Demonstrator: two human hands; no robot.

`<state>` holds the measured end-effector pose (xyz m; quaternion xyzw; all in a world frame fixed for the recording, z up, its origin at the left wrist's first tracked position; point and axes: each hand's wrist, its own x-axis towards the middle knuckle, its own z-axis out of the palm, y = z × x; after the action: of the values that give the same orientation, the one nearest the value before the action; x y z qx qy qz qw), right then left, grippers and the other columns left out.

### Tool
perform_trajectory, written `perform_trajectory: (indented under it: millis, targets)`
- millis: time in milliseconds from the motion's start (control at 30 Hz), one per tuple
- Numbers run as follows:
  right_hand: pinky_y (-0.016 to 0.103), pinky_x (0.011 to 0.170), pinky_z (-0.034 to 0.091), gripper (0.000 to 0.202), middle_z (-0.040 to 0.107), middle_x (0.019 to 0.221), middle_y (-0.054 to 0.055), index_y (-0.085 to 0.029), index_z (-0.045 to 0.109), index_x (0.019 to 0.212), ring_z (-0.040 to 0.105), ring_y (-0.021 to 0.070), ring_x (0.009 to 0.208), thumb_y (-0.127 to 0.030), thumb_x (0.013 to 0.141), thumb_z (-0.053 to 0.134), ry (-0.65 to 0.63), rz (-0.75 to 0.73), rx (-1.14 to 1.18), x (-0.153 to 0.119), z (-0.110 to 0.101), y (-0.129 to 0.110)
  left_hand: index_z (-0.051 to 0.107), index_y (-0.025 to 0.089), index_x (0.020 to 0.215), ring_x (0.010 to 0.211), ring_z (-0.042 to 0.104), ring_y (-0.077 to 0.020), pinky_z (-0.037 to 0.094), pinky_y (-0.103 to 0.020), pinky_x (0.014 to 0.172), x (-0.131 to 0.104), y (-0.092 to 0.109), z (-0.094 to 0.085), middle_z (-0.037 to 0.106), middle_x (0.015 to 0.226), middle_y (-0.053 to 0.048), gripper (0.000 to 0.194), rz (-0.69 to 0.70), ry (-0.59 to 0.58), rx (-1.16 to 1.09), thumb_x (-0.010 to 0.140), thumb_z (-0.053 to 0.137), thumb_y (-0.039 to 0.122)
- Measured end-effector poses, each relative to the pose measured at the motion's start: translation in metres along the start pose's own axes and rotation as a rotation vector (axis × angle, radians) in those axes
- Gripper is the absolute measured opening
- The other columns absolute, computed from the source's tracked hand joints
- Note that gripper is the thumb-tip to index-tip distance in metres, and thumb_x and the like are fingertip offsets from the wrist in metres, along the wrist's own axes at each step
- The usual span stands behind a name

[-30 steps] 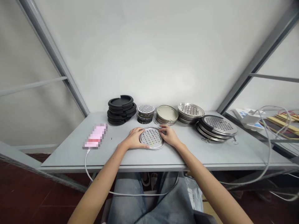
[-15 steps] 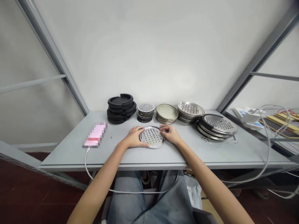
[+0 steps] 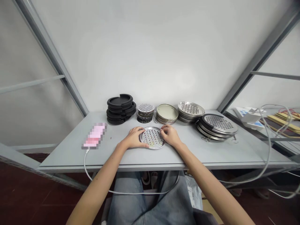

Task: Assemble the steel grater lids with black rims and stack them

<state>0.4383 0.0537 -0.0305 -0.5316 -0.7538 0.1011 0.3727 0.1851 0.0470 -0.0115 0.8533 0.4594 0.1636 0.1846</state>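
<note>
A round metal grater (image 3: 152,137) with rows of holes and a shiny rim lies flat on the grey table in front of me. My left hand (image 3: 136,137) grips its left rim, thumb along the near edge and fingers curled round the far left side. At the right rim, my right hand (image 3: 170,134) is closed, thumb and fingers pressed against the edge. The tips of its fingers are partly hidden, so any small part under them does not show.
Behind the grater stand stacked black rings (image 3: 120,109), perforated discs (image 3: 145,108), pale round plates (image 3: 167,112) and silver-rimmed graters (image 3: 191,109). Larger graters with black edging (image 3: 219,124) and wire hooks sit at right. A phone (image 3: 95,134) on a white cable (image 3: 84,162) lies left.
My right hand has turned slightly, its fingers curling more at the right rim. My left hand and the grater stay almost in place; the view has shifted a little.
</note>
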Motion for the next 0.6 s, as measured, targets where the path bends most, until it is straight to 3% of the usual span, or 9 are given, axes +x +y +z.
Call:
perform_trajectory:
  millis: [200,500,600]
  targets:
    - [0.040,0.097,0.044,0.027,0.066,0.112,0.015,-0.014,0.075,0.086,0.060,0.0273,0.107,-0.024,0.087,0.049,-0.052,-0.012,-0.056,0.000,0.002,0.000,0.049,0.020,0.140,0.136,0.035,-0.0368,0.027,-0.048,0.115,-0.001,0.004,-0.002,0.040,0.147,-0.013,0.101,-0.025,-0.005,0.004,0.056,0.078,0.068]
    - [0.043,0.102,0.043,0.014,0.073,0.103,0.007,-0.018,0.075,0.076,0.065,0.0253,0.104,-0.013,0.067,0.065,-0.076,0.189,0.419,0.010,0.004,0.011,0.049,0.018,0.139,0.140,0.030,-0.0384,0.023,-0.050,0.116,0.000,0.001,-0.003,0.037,0.151,-0.015,0.104,-0.045,-0.015,-0.020,0.053,0.080,0.066]
    - [0.041,0.099,0.046,0.013,0.074,0.099,0.007,-0.017,0.074,0.077,0.067,0.0239,0.100,-0.014,0.067,0.066,-0.076,0.206,0.480,0.012,0.003,0.012,0.043,0.018,0.144,0.141,0.028,-0.0380,0.022,-0.050,0.117,0.000,0.002,-0.003,0.036,0.152,-0.016,0.107,-0.019,-0.024,-0.023,0.054,0.080,0.065]
